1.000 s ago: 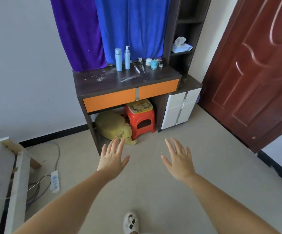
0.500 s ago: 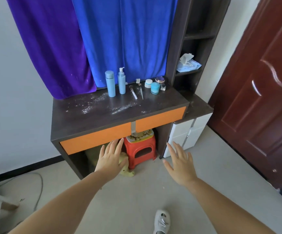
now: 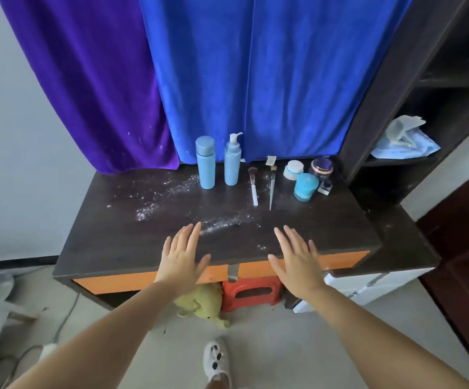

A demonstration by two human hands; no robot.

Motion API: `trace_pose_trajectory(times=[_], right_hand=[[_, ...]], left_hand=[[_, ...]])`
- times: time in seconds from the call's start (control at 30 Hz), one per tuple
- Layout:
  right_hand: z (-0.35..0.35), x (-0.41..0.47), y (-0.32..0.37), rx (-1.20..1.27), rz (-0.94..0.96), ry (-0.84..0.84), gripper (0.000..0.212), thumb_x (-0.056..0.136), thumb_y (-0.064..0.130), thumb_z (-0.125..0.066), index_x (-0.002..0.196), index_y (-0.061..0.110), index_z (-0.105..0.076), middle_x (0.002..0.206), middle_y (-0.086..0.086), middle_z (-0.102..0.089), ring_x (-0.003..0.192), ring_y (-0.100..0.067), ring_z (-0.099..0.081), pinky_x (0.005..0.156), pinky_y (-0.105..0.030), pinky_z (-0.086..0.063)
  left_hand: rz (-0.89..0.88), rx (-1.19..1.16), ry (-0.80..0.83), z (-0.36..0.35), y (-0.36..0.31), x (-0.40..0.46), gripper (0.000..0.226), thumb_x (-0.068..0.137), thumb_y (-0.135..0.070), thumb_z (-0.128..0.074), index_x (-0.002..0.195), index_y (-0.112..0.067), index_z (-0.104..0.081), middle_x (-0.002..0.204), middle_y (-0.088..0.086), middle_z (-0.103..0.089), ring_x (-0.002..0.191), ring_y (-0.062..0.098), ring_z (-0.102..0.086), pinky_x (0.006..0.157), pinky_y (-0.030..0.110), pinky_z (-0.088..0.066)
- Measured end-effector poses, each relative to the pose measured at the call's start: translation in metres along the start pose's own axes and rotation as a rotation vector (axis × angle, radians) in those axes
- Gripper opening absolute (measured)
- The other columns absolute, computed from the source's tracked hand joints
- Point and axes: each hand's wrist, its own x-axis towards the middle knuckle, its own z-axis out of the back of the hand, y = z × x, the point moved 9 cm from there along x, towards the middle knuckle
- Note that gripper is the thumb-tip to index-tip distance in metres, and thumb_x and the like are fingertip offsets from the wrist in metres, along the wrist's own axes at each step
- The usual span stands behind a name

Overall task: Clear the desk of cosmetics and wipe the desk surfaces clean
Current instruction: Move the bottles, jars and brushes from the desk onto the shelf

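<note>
A dark desk [image 3: 109, 237] with orange drawer fronts carries streaks of white powder [image 3: 168, 192]. Along its back edge stand a blue capped bottle [image 3: 205, 163], a blue pump bottle [image 3: 232, 161], two makeup brushes [image 3: 253, 186] lying flat, a white jar [image 3: 293, 169], a teal jar [image 3: 306, 187] and a purple-lidded jar [image 3: 322, 165]. My left hand [image 3: 182, 256] and my right hand [image 3: 296, 256] hover open, palms down, over the desk's front edge, holding nothing and well short of the cosmetics.
Purple and blue cloths [image 3: 241, 74] hang behind the desk. A dark shelf unit on the right holds a pack of wipes [image 3: 404, 138]. Under the desk are a red stool [image 3: 251, 293] and a yellow plush toy [image 3: 202, 303]. A white drawer cabinet [image 3: 368, 284] and a brown door stand to the right.
I have walked up to the desk; it now fills the view. Both open hands have moved from over the floor to above the desk's front edge.
</note>
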Motion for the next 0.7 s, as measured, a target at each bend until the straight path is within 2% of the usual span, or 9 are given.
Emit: trace_pose_trajectory(times=[0.1, 0.17, 0.23, 0.3, 0.4, 0.5, 0.6, 0.7], right_hand=[[-0.011, 0.057, 0.013, 0.0, 0.048, 0.049, 0.071, 0.082, 0.056, -0.016, 0.144, 0.023, -0.025, 0.153, -0.004, -0.028, 0.141, -0.023, -0.025, 0.112, -0.052, -0.019], [-0.01, 0.095, 0.02, 0.012, 0.06, 0.017, 0.074, 0.081, 0.057, -0.015, 0.145, 0.02, -0.025, 0.152, -0.005, -0.029, 0.141, -0.023, -0.026, 0.112, -0.051, -0.019], [-0.011, 0.13, 0.025, 0.026, 0.062, 0.013, 0.076, 0.083, 0.058, -0.016, 0.146, 0.015, -0.022, 0.152, -0.007, -0.029, 0.14, -0.024, -0.028, 0.112, -0.047, -0.023], [-0.011, 0.162, 0.031, 0.09, 0.055, 0.013, 0.074, 0.089, 0.056, -0.027, 0.146, 0.01, -0.017, 0.152, -0.011, -0.028, 0.139, -0.025, -0.029, 0.113, -0.041, -0.026], [-0.013, 0.203, 0.037, 0.292, -0.011, 0.008, 0.073, 0.092, 0.043, -0.046, 0.146, 0.007, -0.013, 0.154, -0.011, -0.023, 0.141, -0.023, -0.024, 0.113, -0.035, -0.025], [-0.024, 0.232, 0.043, 0.505, -0.07, 0.04, 0.072, 0.088, 0.036, -0.057, 0.144, 0.009, -0.021, 0.151, -0.012, -0.028, 0.14, -0.024, -0.025, 0.11, -0.035, -0.028], [-0.033, 0.253, 0.051, 0.641, -0.063, 0.021, 0.065, 0.081, 0.027, -0.068, 0.134, 0.008, -0.036, 0.136, -0.012, -0.044, 0.132, -0.028, -0.036, 0.103, -0.033, -0.036], [-0.031, 0.264, 0.054, 0.691, -0.098, -0.041, 0.057, 0.078, 0.021, -0.072, 0.124, 0.003, -0.044, 0.123, -0.011, -0.052, 0.12, -0.026, -0.046, 0.106, -0.049, -0.035]], left_hand=[[0.076, -0.031, -0.012, -0.003, 0.022, 0.047, 0.077, 0.081, -0.055, -0.027, 0.145, -0.014, -0.019, 0.145, 0.01, -0.035, 0.136, 0.026, -0.028, 0.111, 0.047, -0.018], [0.121, -0.071, -0.012, -0.004, 0.033, 0.081, 0.074, 0.086, -0.046, -0.045, 0.145, -0.014, -0.016, 0.146, 0.01, -0.031, 0.137, 0.026, -0.025, 0.112, 0.044, -0.014], [0.144, -0.12, -0.013, -0.005, 0.039, 0.113, 0.077, 0.087, -0.04, -0.054, 0.146, -0.014, -0.012, 0.147, 0.009, -0.028, 0.138, 0.025, -0.022, 0.113, 0.042, -0.011], [0.173, -0.179, -0.029, -0.005, 0.044, 0.144, 0.079, 0.086, -0.039, -0.057, 0.146, -0.014, -0.011, 0.148, 0.009, -0.027, 0.138, 0.024, -0.022, 0.113, 0.04, -0.013], [0.277, -0.363, -0.034, -0.013, 0.049, 0.181, 0.082, 0.084, -0.036, -0.062, 0.145, -0.014, -0.013, 0.149, 0.009, -0.027, 0.137, 0.024, -0.024, 0.112, 0.039, -0.019], [0.296, -0.555, -0.07, -0.02, 0.046, 0.205, 0.078, 0.082, -0.026, -0.065, 0.144, -0.019, -0.019, 0.143, 0.003, -0.037, 0.13, 0.02, -0.033, 0.107, 0.037, -0.03], [0.369, -0.677, -0.103, -0.027, 0.054, 0.215, 0.064, 0.083, -0.022, -0.063, 0.138, -0.019, -0.03, 0.136, 0.0, -0.046, 0.123, 0.018, -0.041, 0.1, 0.033, -0.036], [0.42, -0.723, -0.078, -0.033, 0.059, 0.22, 0.054, 0.083, -0.022, -0.064, 0.13, -0.018, -0.037, 0.126, 0.001, -0.054, 0.114, 0.019, -0.05, 0.093, 0.034, -0.041]])
